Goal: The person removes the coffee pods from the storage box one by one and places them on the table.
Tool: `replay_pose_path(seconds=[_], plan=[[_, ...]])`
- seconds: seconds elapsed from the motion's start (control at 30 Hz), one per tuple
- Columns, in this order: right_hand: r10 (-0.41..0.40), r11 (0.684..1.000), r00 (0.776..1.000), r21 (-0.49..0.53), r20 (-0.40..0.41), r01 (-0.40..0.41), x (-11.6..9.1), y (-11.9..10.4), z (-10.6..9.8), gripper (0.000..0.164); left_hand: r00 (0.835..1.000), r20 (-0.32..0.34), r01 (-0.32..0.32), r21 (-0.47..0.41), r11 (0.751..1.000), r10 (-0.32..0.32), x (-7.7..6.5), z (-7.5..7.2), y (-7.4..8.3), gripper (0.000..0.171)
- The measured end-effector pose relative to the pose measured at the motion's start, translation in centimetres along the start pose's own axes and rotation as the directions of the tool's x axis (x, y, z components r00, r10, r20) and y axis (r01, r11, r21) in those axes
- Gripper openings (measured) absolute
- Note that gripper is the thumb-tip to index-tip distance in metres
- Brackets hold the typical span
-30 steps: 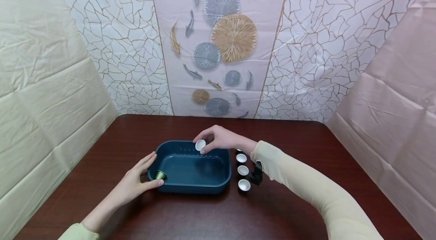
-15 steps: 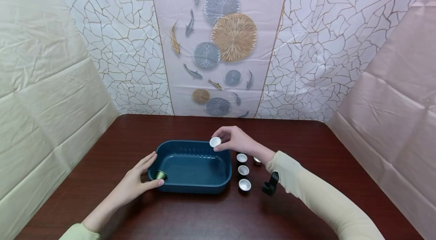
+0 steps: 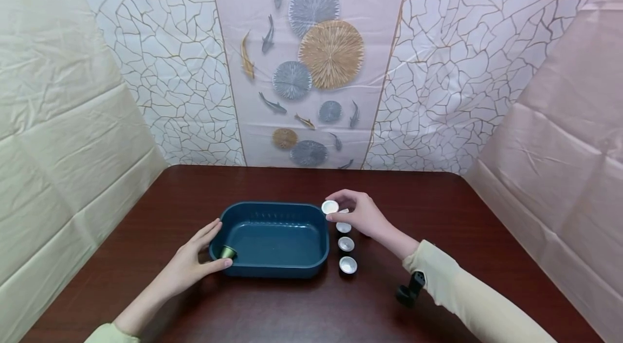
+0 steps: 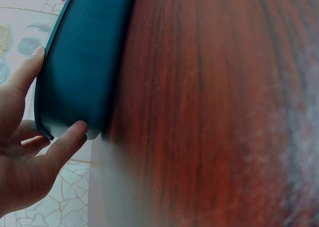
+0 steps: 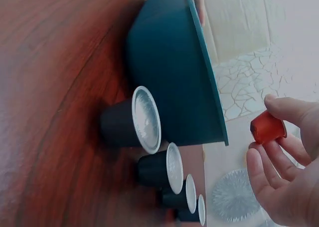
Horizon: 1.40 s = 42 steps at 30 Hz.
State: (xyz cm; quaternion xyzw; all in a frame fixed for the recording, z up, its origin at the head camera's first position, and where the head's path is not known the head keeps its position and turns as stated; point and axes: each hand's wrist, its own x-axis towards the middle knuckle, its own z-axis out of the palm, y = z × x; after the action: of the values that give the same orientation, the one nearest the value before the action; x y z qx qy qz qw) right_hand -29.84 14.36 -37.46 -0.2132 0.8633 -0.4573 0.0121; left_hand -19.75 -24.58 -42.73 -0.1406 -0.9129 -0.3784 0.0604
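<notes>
My right hand pinches a red coffee capsule between thumb and fingers. Its pale foil lid faces up in the head view, just past the right end of a blue basin. Beneath and beside that hand, several dark coffee capsules stand in a row, foil lids up. My left hand rests on the basin's left end, its thumb at the front rim and its extended fingers against the end wall. Inside the basin, near that thumb, lies a green capsule.
The basin and capsules stand on a dark reddish wooden table. Patterned cloth hangs behind it, and plain cloth flanks both sides. A black wrist mount hangs under the right sleeve.
My right hand has moved right with the red capsule, from above the basin to past its right rim. My left hand stays on the basin, and the green capsule has stayed put.
</notes>
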Motion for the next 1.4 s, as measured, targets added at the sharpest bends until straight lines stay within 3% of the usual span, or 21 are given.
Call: replay_pose_path(seconds=[0.47, 0.77, 1.13, 1.4], plan=[[0.057, 0.998, 0.994, 0.032, -0.09, -0.055, -3.5, 2.2, -1.1, 0.042, 1.0, 0.003, -0.001, 0.01, 1.0, 0.001, 0.0, 0.0, 0.2, 0.088], [0.005, 0.999, 0.991, -0.038, -0.131, -0.01, -5.0, 3.6, -1.4, 0.037, 1.0, 0.003, 0.001, 0.005, 1.0, -0.001, -0.1, -0.2, 0.3, 0.089], [0.019, 0.989, 0.989, -0.145, -0.149, -0.041, -6.6, 4.5, -1.9, 0.037, 1.0, 0.011, 0.006, -0.003, 1.0, -0.006, 0.0, -0.1, 0.2, 0.091], [0.043, 0.977, 0.993, -0.201, -0.106, -0.064, -7.0, 4.6, -2.6, 0.033, 1.0, 0.003, -0.001, -0.001, 1.0, 0.001, 0.0, -0.1, 0.1, 0.09]])
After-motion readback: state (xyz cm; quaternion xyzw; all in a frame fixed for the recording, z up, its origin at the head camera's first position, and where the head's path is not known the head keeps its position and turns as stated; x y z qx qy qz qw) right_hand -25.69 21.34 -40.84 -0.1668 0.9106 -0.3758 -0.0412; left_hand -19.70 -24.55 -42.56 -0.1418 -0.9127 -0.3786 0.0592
